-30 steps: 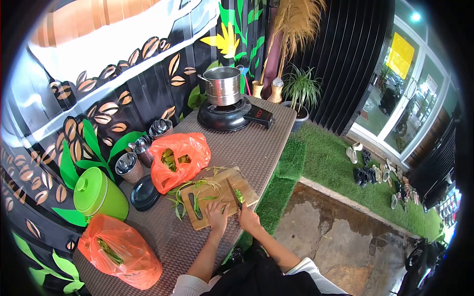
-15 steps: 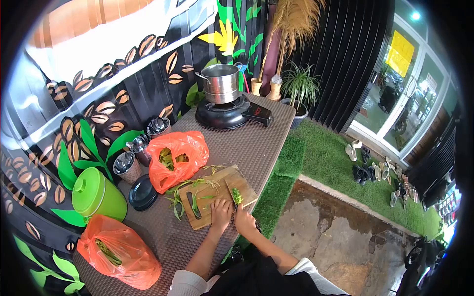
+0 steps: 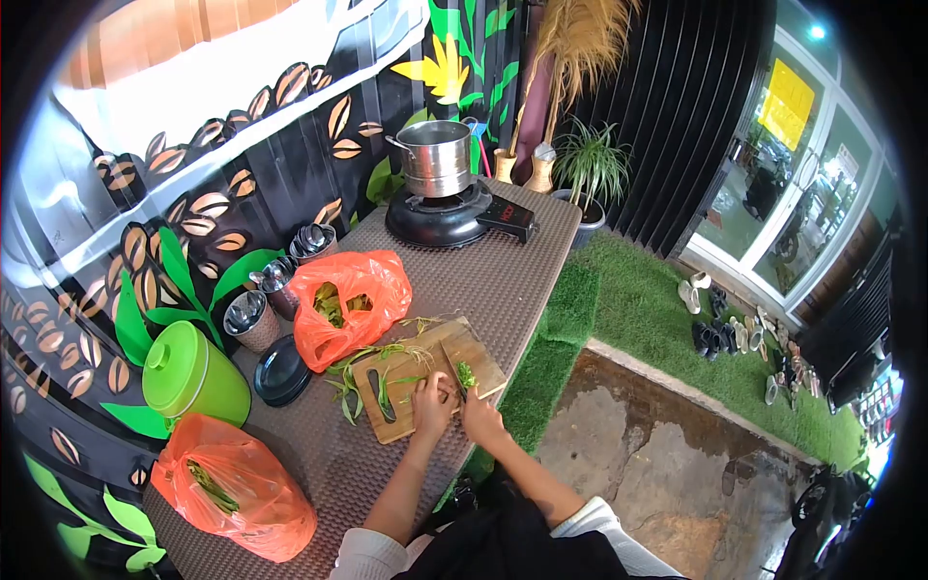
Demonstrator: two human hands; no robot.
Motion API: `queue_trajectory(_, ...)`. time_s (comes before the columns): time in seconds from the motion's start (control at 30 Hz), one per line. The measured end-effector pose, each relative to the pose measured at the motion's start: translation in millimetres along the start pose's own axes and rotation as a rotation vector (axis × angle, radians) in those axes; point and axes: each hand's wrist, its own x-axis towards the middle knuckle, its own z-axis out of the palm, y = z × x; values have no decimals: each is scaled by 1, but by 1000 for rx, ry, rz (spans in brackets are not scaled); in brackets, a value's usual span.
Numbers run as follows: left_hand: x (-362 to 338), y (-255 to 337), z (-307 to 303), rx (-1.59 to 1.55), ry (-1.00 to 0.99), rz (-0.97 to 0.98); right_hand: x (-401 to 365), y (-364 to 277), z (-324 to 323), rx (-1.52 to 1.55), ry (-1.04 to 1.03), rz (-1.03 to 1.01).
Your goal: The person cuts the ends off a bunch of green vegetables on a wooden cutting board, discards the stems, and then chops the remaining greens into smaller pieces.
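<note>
A wooden cutting board (image 3: 416, 382) lies near the table's front edge with green stems and leaves (image 3: 382, 362) spread over it. My left hand (image 3: 432, 404) presses down on a bunch of greens on the board. My right hand (image 3: 479, 421) grips a knife (image 3: 451, 364) whose blade stands on the board beside a small pile of chopped greens (image 3: 467, 374).
An orange bag of greens (image 3: 348, 304) sits behind the board; another orange bag (image 3: 232, 488) lies at the near left. A green lidded container (image 3: 190, 375), black plates (image 3: 282, 370), cutlery cups (image 3: 253, 321) and a pot on a stove (image 3: 437, 179) line the brown table (image 3: 503, 280).
The view has shifted slightly. Both hands stay at the board; the knife keeps working at the greens and the chopped pile beside the blade shows a little more.
</note>
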Motion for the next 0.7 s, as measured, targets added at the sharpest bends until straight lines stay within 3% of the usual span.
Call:
queue_trajectory(0.07, 0, -5, 2, 30, 16, 98, 1, 3, -9, 11, 29, -39)
queue_trajectory(0.6, -5, -5, 2, -88, 52, 22, -21, -11, -1, -15, -19, 18)
queue_trajectory(0.7, -7, -13, 6, -23, 89, 117, -27, -19, 0, -18, -15, 69)
